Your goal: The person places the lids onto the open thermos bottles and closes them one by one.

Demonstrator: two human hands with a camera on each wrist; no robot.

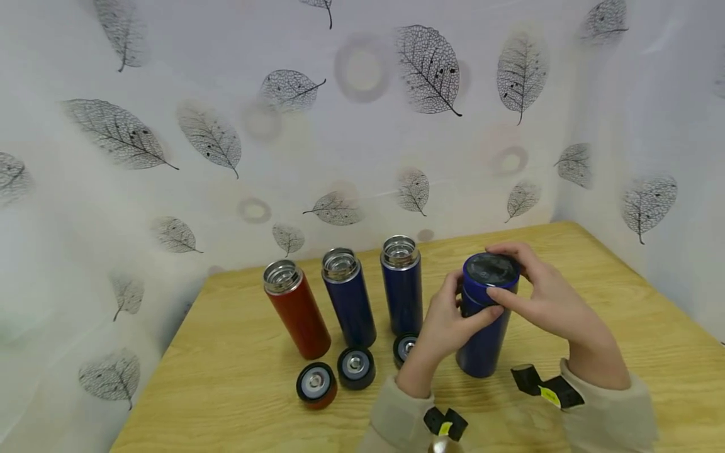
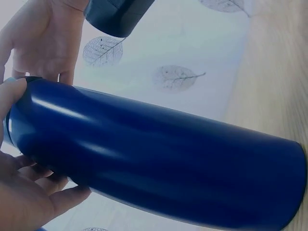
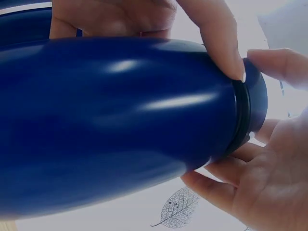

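A dark blue thermos bottle (image 1: 481, 349) stands upright on the table at the right. My left hand (image 1: 444, 321) grips its upper body from the left, thumb across the front. From the right, my right hand (image 1: 549, 296) holds the lid (image 1: 490, 269), thumb in front and fingers around the far side. The right wrist view shows a narrow black ring (image 3: 242, 115) between the lid and the bottle's body. In the left wrist view, the smooth blue body (image 2: 168, 154) fills the middle, with fingers of both hands about its top end.
A red thermos bottle (image 1: 301, 318) and two blue ones (image 1: 352, 308) (image 1: 404, 296) stand lidless to the left. Before them lie three lids (image 1: 316, 384) (image 1: 356, 368) (image 1: 403, 348), undersides up; my left arm partly covers the rightmost. A leaf-patterned curtain (image 1: 362, 126) hangs behind the wooden table (image 1: 226, 390).
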